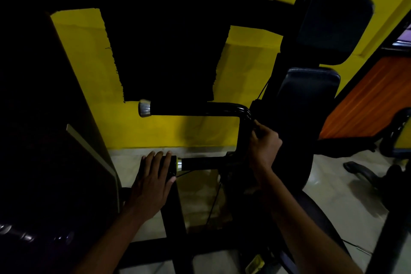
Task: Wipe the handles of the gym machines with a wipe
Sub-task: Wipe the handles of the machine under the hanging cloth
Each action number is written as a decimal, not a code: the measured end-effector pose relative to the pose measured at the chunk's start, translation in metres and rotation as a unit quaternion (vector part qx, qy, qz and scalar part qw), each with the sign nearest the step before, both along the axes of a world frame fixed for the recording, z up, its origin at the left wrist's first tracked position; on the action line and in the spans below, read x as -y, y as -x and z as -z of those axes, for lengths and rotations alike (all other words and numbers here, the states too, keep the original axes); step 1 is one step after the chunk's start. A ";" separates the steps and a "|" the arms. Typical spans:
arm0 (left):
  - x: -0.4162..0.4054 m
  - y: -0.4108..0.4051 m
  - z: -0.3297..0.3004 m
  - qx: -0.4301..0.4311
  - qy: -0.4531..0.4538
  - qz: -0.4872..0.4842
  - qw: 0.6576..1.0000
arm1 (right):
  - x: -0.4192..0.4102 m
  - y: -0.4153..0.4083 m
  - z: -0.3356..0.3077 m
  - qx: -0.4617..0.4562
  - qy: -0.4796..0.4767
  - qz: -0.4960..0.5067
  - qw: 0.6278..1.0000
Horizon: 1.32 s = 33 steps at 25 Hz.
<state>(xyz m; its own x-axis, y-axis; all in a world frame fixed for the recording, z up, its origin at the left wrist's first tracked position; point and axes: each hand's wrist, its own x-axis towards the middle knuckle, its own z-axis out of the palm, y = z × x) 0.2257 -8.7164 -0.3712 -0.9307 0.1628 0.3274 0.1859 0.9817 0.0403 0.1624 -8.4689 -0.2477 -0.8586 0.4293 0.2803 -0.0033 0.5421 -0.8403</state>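
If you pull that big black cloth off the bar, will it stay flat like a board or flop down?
The black cloth would probably flop: it drapes over the bar and hangs loosely. Its frayed edges suggest woven fabric, so it is likely light and unlikely to slip from a hand.

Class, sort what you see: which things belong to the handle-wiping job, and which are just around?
Job:
left hand
right hand
lower handle
upper handle
No wipe is clearly visible.

Around:
back pad
seat pad
office chair base

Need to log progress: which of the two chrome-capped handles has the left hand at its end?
The lower handle. The left hand rests over its capped end, while the upper handle has no hand on its grip.
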 end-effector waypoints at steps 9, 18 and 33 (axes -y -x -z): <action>0.000 -0.001 0.000 0.007 0.002 -0.004 1.000 | -0.005 -0.025 0.028 0.042 0.025 -0.006 0.999; -0.003 -0.001 0.001 0.001 -0.007 -0.007 1.000 | -0.005 -0.045 0.045 0.025 0.032 -0.003 0.999; -0.002 -0.001 -0.001 0.021 -0.011 -0.007 1.000 | -0.008 0.015 -0.023 -0.080 -0.021 -0.011 0.996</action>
<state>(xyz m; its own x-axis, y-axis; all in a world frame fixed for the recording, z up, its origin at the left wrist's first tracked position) 0.2270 -8.7149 -0.3701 -0.9457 0.1429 0.2920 0.1698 0.9831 0.0689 0.1469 -8.4607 -0.2247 -0.8098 0.3964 0.4325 -0.1481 0.5752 -0.8045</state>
